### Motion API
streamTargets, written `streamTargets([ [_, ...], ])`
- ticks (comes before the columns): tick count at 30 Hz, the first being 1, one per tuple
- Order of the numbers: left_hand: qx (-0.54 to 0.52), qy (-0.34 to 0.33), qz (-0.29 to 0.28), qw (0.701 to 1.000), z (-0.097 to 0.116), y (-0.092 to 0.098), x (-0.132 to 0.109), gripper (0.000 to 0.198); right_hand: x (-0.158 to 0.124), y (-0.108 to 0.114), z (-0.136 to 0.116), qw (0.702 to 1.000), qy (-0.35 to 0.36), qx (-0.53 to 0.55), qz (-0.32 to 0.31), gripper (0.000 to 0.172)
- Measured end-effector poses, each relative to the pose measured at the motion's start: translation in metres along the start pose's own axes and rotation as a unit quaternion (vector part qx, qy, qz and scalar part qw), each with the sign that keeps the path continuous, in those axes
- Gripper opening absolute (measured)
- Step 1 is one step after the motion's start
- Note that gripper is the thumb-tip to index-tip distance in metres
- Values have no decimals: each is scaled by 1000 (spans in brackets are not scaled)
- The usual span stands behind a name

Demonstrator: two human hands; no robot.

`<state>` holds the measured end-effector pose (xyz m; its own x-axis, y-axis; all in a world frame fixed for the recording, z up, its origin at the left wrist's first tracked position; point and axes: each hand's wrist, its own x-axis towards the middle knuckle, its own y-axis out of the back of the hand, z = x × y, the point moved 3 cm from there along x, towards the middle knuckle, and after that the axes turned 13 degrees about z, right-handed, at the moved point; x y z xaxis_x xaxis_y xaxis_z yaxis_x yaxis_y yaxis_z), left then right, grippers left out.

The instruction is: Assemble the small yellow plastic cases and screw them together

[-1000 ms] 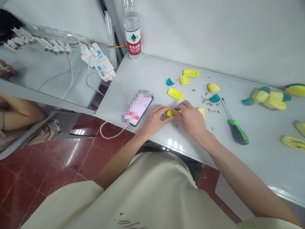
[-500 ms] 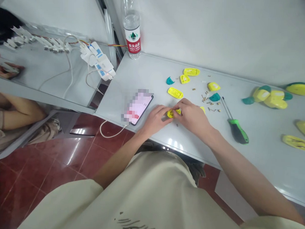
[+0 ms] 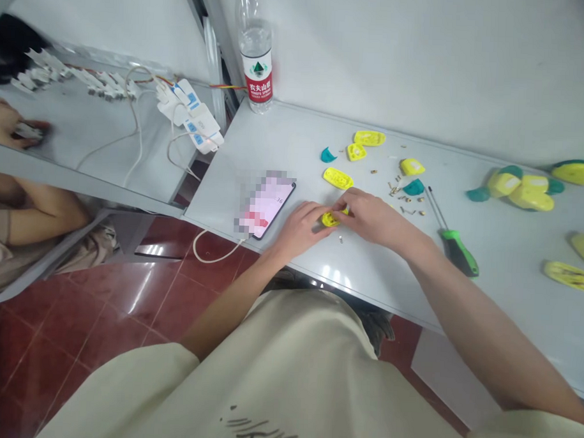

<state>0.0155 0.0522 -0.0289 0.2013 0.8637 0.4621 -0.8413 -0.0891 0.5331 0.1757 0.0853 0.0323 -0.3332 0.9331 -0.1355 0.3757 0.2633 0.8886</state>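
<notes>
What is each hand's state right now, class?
Left hand: closed on the small yellow plastic piece.
Right hand: pinching that same piece.

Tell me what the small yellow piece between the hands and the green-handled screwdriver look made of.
The small yellow piece looks like moulded plastic: uniform bright colour, rounded edges. The green-handled screwdriver: thin grey shaft looks metal, handle plastic or rubber.

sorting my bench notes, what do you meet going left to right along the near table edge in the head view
phone → left hand → yellow part → right hand → screwdriver → yellow shell
</notes>
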Motion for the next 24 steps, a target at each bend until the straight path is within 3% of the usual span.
streamTargets([
  [7,49,25,5,998,0,1,4,44,-5,20,10,986,-23,162,25,22],
  [9,22,36,34,999,2,6,4,47,-12,24,10,967,-64,245,-4,30],
  [14,-101,36,82,991,17,21,0,30,-29,18,10,901,-129,410,-59,45],
  [20,-157,11,120,980,33,20,-1,19,-37,4,3,887,-120,443,-53,43],
  [24,-215,86,114,966,33,19,-2,14,-44,17,0,906,-120,406,11,42],
])
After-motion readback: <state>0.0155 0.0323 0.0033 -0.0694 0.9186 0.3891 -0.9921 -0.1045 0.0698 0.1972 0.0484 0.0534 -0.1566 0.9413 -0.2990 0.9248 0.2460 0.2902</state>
